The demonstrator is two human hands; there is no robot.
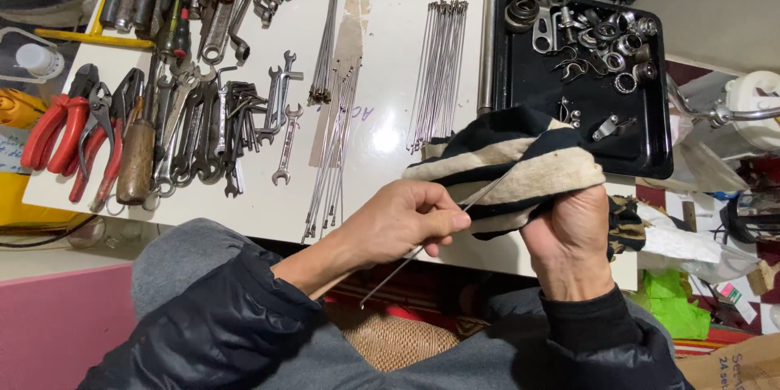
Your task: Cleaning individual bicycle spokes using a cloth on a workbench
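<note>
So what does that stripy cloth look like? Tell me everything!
The stripy cloth is soft fabric with wide black and cream bands, the cream looking a bit grubby. It is bunched up over the right hand, which grips it. A thin metal spoke runs into its folds. It hangs above the white table's edge.

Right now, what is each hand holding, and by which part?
The left hand pinches a thin metal spoke partway along its length. The right hand grips a striped black-and-cream cloth, bunched around the spoke's far end.

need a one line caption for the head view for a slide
Left hand holds a thin metal spoke while the right hand grips a striped rag around it, above a white table.
</note>
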